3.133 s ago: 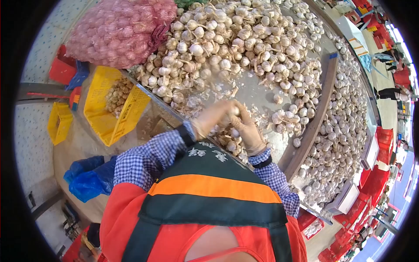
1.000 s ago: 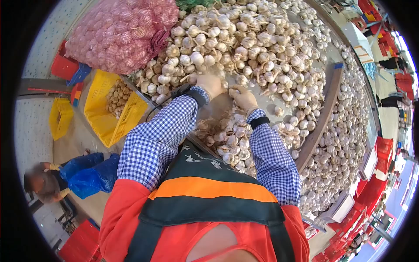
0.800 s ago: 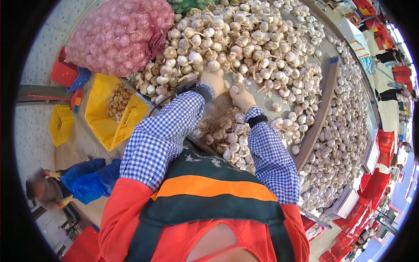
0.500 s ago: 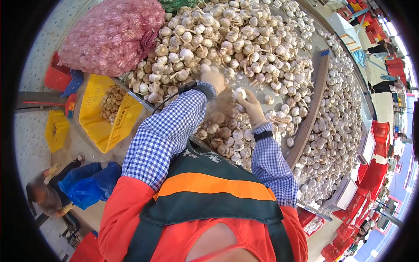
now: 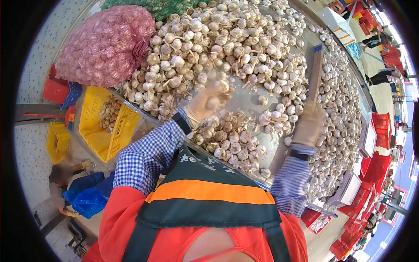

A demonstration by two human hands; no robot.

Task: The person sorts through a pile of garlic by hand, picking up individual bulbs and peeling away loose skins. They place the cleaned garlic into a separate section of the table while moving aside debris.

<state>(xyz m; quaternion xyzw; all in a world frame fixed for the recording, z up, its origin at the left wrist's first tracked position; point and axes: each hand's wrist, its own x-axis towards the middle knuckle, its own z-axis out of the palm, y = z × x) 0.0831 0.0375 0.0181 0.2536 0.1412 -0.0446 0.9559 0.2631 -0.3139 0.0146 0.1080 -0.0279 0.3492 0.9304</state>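
My left hand (image 5: pixel 205 104) is over the near edge of a large heap of garlic bulbs (image 5: pixel 227 37), its fingers curled and slightly blurred. A garlic bulb (image 5: pixel 213 103) shows against those fingers, and the hand appears closed on it. My right hand (image 5: pixel 307 124) is smeared by motion above the wooden divider (image 5: pixel 315 74). Whether its fingers hold anything cannot be made out. Beyond the divider lies a spread of paler garlic bulbs (image 5: pixel 340 100). Close to my apron, a smaller pile of garlic bulbs (image 5: pixel 233 144) sits on the metal tabletop (image 5: pixel 249 97).
A pink net sack of bulbs (image 5: pixel 107 46) and a green net (image 5: pixel 163 6) stand at the far left. Below them is a yellow crate (image 5: pixel 94 120) with bulbs inside. A person (image 5: pixel 61 179) is beside blue bags (image 5: pixel 89 196). Red crates (image 5: pixel 373 174) line the right side.
My right hand has swung right, from the tabletop to the divider; the white bulb it held is no longer visible. My left hand has drawn back toward me, its fingers now curled.
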